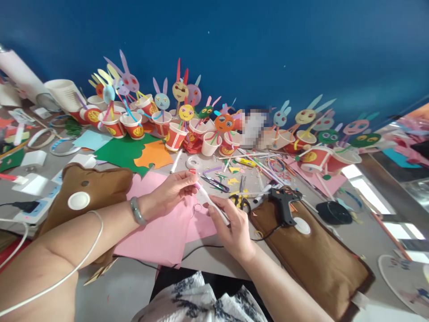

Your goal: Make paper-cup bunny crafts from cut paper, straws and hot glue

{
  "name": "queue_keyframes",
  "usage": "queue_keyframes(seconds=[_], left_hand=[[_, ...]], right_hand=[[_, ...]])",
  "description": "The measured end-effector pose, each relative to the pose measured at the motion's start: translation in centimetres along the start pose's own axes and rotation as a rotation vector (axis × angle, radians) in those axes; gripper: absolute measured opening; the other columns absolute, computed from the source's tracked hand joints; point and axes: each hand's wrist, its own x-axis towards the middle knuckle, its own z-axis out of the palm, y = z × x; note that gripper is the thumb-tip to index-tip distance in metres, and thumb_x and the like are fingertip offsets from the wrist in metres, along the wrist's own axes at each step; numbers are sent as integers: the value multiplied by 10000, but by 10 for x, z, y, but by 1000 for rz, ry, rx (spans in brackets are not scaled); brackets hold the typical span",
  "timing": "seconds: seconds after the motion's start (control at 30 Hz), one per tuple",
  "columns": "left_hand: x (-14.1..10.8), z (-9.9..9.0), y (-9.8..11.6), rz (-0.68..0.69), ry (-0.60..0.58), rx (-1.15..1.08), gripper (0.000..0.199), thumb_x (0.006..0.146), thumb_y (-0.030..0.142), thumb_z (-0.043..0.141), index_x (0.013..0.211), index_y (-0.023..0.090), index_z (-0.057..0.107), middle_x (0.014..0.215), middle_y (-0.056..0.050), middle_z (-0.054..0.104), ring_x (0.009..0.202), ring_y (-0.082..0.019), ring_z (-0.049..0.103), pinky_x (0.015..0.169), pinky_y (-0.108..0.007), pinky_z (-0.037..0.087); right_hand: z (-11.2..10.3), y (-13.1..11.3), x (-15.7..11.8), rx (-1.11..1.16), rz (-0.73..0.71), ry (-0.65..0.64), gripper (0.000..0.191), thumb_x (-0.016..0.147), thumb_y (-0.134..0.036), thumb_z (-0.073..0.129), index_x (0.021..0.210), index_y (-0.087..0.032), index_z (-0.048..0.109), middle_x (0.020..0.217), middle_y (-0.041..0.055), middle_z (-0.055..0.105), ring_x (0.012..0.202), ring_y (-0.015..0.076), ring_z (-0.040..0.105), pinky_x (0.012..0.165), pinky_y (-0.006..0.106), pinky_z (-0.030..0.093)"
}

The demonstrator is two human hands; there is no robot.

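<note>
My right hand (233,226) is wrapped round a white marker pen (214,205), which slants up and left in front of my body. At its upper end, a pinkish part of the pen meets the fingers of my left hand (177,185). The left thumb and fingers are pinched, and a small red cap (192,171) shows at their tips. Whether the cap touches the pen, I cannot tell. Below both hands lies a large pink paper sheet (157,223), with a thin ring drawn or lying near the pen.
Paper cups (176,136) with paper rabbit faces line the blue wall. Scissors (240,201), purple-handled snips (216,183) and paper scraps lie ahead. A black glue gun (284,205) rests on a brown cushion (311,259); another brown cushion (100,185) and power strip (36,210) are left.
</note>
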Motion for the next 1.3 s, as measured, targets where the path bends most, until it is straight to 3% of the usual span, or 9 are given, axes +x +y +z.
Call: queue_keyframes(seconds=[0.23,0.53,0.77,1.0,1.17,1.3], left_hand=[[1,-1,-7,-9,3,-51,282,775,370,839,781,144,671,753,-12,657,669,-92,577,638,-220,465],[4,-2,-9,2,17,-25,314,753,401,853,783,141,679,760,-21,685,657,-90,593,643,-217,464],[8,-4,-10,15,25,34,365,729,449,848,780,137,665,738,-21,677,651,-110,607,644,-248,474],[15,-9,-20,82,61,98,412,768,506,794,870,139,638,744,-15,669,669,-127,636,689,-273,498],[13,-9,-22,156,110,167,474,836,545,708,1097,161,609,833,-30,707,684,-125,645,694,-272,506],[15,-14,-28,236,-9,286,340,841,447,701,1015,175,591,743,7,666,616,-112,596,644,-270,504]], right_hand=[[3,1,-3,192,85,13,166,990,-224,576,1144,-206,635,880,23,781,725,147,749,697,259,578],[8,5,-2,42,2,42,185,986,-248,567,1137,-198,662,963,78,786,812,193,761,766,313,593],[10,2,0,190,90,37,182,991,-285,553,1112,-189,650,828,30,777,712,158,750,718,269,593],[22,17,7,-45,44,17,196,973,-295,540,1090,-218,676,951,53,779,827,193,746,750,306,594],[-4,2,13,-412,-91,5,257,995,-219,448,1058,-278,690,909,25,763,830,184,719,811,327,556],[-48,0,25,-629,-81,58,280,967,-225,458,1093,-198,707,833,57,745,773,216,683,868,404,463]])
